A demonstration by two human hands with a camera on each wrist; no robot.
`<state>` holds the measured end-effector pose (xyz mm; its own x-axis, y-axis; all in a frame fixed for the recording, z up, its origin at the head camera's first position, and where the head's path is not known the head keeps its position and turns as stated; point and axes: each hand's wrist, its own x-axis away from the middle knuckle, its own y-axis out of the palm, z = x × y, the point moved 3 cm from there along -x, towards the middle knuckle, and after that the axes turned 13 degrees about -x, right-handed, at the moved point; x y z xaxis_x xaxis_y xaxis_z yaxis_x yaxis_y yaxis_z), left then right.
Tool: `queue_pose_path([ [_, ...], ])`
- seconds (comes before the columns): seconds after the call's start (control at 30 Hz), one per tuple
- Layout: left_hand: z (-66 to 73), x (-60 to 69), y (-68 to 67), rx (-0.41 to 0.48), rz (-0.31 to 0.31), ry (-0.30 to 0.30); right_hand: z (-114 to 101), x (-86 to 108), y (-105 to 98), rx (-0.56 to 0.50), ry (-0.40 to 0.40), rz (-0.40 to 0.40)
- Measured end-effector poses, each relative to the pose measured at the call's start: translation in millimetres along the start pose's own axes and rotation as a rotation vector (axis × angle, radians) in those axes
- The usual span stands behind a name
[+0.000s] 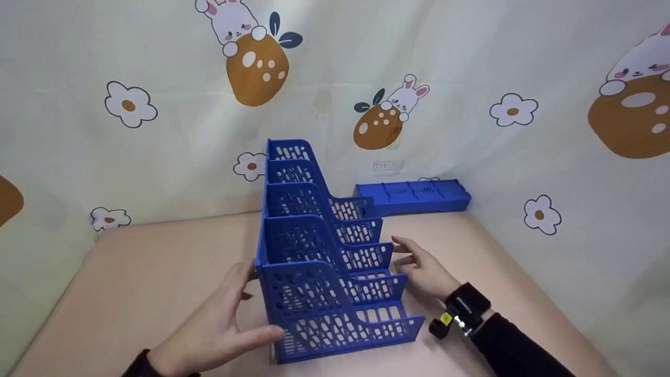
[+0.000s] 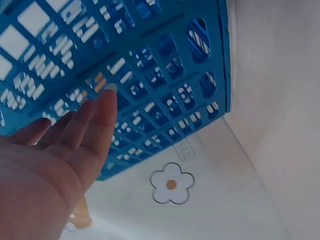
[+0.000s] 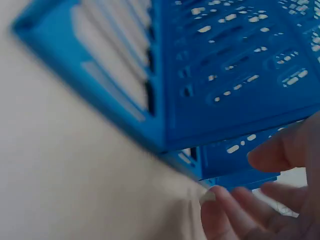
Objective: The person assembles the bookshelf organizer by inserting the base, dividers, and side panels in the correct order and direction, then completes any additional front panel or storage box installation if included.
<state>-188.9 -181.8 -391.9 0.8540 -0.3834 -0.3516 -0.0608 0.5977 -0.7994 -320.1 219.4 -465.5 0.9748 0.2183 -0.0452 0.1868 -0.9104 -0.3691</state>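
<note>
A blue plastic file rack (image 1: 314, 309) with several upright perforated dividers stands on the table in the middle of the head view, its tall back at the left and its low fronts at the right. My left hand (image 1: 214, 319) is at its tall back, thumb by the near corner. In the left wrist view my left hand's fingers (image 2: 97, 125) lie extended against the slotted blue panel (image 2: 220, 75). My right hand (image 1: 426, 269) is beside the low fronts, fingers loosely bent. In the right wrist view those fingers (image 3: 225, 212) are close to a divider edge, with no grip visible.
A long blue plastic piece (image 1: 419, 201) with slits lies at the back right, by the wall. Pale cloth (image 1: 178, 162) printed with rabbits and flowers hangs round the pinkish table (image 1: 167, 262). A black strap with a camera (image 1: 466, 309) is on my right wrist.
</note>
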Motion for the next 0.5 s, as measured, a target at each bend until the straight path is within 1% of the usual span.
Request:
queue_pose_path([
  [0.07,1.6,1.5,4.4,-0.028,-0.074,-0.074,0.4,-1.6,0.2,-0.052,-0.034,-0.050],
  [0.1,0.7,1.9,5.2,-0.036,-0.097,-0.089,1.4,-1.0,0.1,-0.068,-0.055,-0.079],
  [0.17,-4.9,2.5,3.2,-0.041,-0.118,-0.102,2.9,2.7,0.4,-0.073,-0.085,-0.124],
  [0.23,-15.4,2.8,-3.2,-0.027,-0.114,-0.113,3.0,9.5,1.5,-0.062,-0.120,-0.159],
  [0.27,-21.9,3.1,-7.6,-0.021,-0.100,-0.113,1.3,13.7,2.3,-0.045,-0.135,-0.174],
  [0.33,-37.2,3.3,-17.3,-0.022,-0.058,-0.158,-4.1,22.6,5.9,0.002,-0.163,-0.205],
  [0.37,-45.4,3.2,-21.7,-0.020,-0.034,-0.194,-7.6,27.2,8.6,0.028,-0.170,-0.224],
  [0.43,-60.5,3.8,-28.9,-0.036,0.022,-0.286,-16.5,36.7,15.8,0.084,-0.175,-0.264],
  [0.5,-73.4,4.9,-32.2,-0.041,0.081,-0.380,-26.9,47.1,25.9,0.133,-0.174,-0.321],
])
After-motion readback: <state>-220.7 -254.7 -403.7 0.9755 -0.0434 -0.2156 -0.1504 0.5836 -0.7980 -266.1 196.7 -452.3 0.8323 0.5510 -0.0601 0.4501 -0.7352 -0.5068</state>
